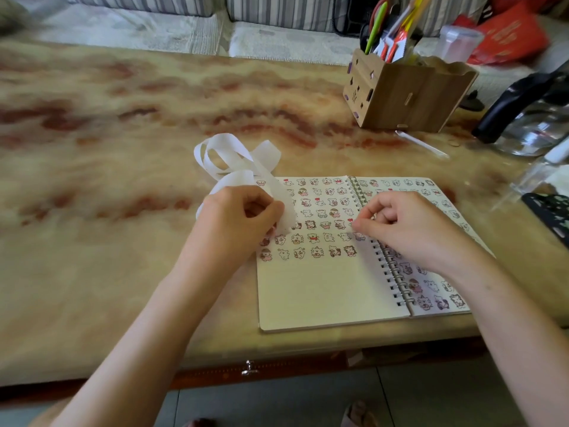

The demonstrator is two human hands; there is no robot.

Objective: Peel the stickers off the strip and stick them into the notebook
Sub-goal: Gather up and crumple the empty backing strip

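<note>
Left hand grips the white strip at the page edge. Its blank loops trail behind on the surface, likely so the next sticker stays close. Notebook lies open, with sticker rows filling the left page. Right hand is curled, fingertips pinched at a row's end, probably seating a sticker, but it's too small and I cannot tell.

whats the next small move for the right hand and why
Probably bring the right hand down to the bare spot ending the lowest sticker row on the notebook and press there. Its fingers are pinched above that row, near the spiral, while the left hand holds the strip. Whether they pinch a sticker is unclear.
</note>
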